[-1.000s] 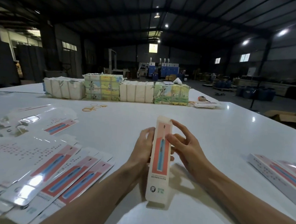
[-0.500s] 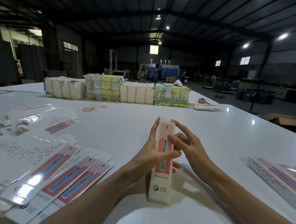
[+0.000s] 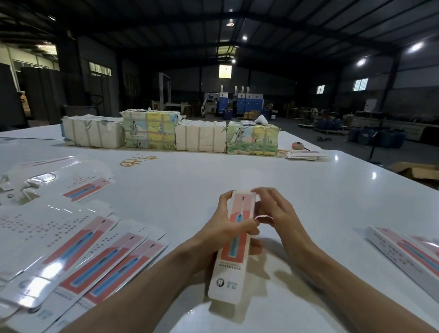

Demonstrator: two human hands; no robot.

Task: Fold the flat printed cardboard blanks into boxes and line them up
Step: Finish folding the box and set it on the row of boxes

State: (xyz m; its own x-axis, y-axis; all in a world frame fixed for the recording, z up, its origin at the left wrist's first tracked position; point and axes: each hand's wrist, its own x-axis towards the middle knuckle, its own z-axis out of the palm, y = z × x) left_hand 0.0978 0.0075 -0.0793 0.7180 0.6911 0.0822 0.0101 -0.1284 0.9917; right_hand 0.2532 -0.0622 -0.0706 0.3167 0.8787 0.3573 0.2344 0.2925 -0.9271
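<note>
Warehouse: steel roof trusses point(image 3: 249, 20), wrapped paper bundles point(image 3: 169, 131), machinery point(image 3: 241, 103).

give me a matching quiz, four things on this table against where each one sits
Things:
1. folded box
2. flat blanks
3. finished boxes
4. rubber bands

Places:
a. far side, in front of the wrapped bundles
b. right edge of the table
c. near left, fanned out
d. gripped by the left hand

Pairs: 1-d, 2-c, 3-b, 4-a
</note>
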